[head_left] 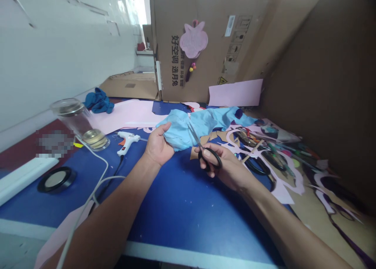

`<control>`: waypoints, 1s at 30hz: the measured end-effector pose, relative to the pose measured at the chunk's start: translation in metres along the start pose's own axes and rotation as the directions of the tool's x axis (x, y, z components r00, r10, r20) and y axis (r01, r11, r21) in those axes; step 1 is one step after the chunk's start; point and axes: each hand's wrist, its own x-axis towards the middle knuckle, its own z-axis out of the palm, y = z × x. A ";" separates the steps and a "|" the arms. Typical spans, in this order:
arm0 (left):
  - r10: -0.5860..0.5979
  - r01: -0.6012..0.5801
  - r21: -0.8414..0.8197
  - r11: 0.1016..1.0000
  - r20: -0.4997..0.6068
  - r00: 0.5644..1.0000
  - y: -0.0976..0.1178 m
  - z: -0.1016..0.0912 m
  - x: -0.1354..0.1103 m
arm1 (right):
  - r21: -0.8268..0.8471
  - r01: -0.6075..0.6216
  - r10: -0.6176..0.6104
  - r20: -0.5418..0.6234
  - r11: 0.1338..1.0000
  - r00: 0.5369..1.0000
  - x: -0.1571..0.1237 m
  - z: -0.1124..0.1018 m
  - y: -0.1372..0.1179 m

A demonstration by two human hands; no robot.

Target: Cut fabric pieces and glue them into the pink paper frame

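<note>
Black-handled steel scissors clenched in right hand, crumpled light-blue cloth grasped by left hand, over blue worktable; one white glue gun, one clear glass jar, one brown cardboard panel behind.

Scissors in right hand, blue cloth (left hand)

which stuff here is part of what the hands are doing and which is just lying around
In use:
left hand gripping light blue fabric
right hand holding black-handled scissors

Lying about:
white hot glue gun
glass jar
teal cloth
pink sheet
</note>
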 end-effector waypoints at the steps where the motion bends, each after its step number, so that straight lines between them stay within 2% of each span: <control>1: -0.002 0.001 -0.015 1.000 -0.021 1.000 0.000 0.001 0.000 | 0.000 0.004 -0.004 0.000 1.000 1.000 0.000 0.000 0.000; 6: -0.012 0.005 -0.070 0.998 -0.091 0.996 -0.001 0.006 -0.002 | -0.004 0.012 -0.012 0.007 1.000 1.000 0.000 0.000 0.001; 23: -0.003 -0.004 -0.123 0.992 -0.061 0.998 -0.011 0.009 -0.005 | 0.008 0.030 -0.030 -0.024 1.000 0.999 0.002 0.000 0.004; 30: -0.043 0.025 -0.145 0.989 -0.121 0.992 -0.012 0.014 -0.008 | -0.005 0.051 -0.051 -0.031 0.999 0.998 0.003 0.001 0.005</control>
